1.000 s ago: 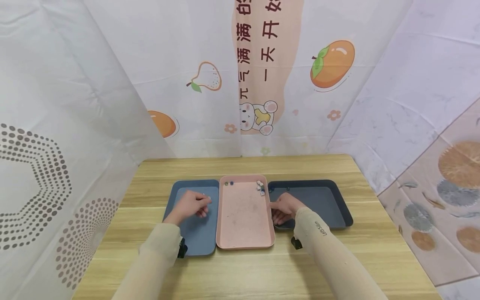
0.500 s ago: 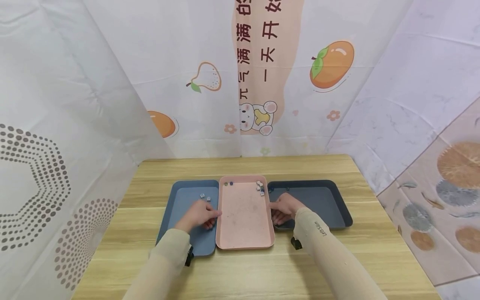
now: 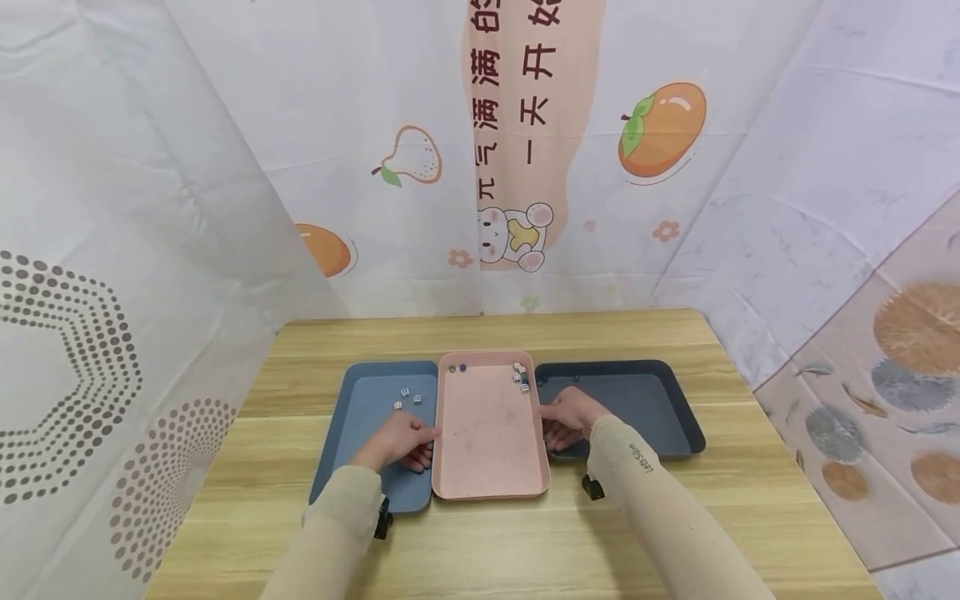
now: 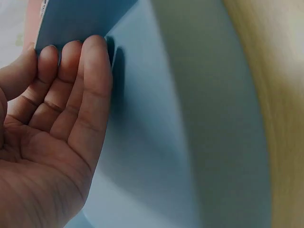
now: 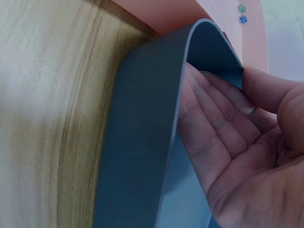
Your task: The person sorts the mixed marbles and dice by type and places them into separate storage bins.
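Observation:
My left hand (image 3: 401,440) is in the light blue tray (image 3: 360,408), pinching its right wall. In the left wrist view the thumb is at the rim and the curled fingers (image 4: 95,71) lie against the wall's inner face. Three white dice (image 3: 417,400) lie in this tray beyond the hand. My right hand (image 3: 572,414) grips the left wall of the dark blue tray (image 3: 645,408); its thumb is on the rim, its fingers (image 5: 209,109) inside. Between them stands the pink tray (image 3: 491,442), with several white dice (image 3: 517,377) at its far right corner.
A green marble (image 3: 452,368) and a blue marble (image 3: 462,367) sit at the pink tray's far left corner. Small dark marbles (image 3: 576,378) lie along the dark tray's far side. The wooden table (image 3: 480,542) meets a printed cloth (image 3: 420,283) at the back.
My left hand has come right and toward me, from over the tray's middle to its right wall, uncovering the dice. The right hand has stayed in place.

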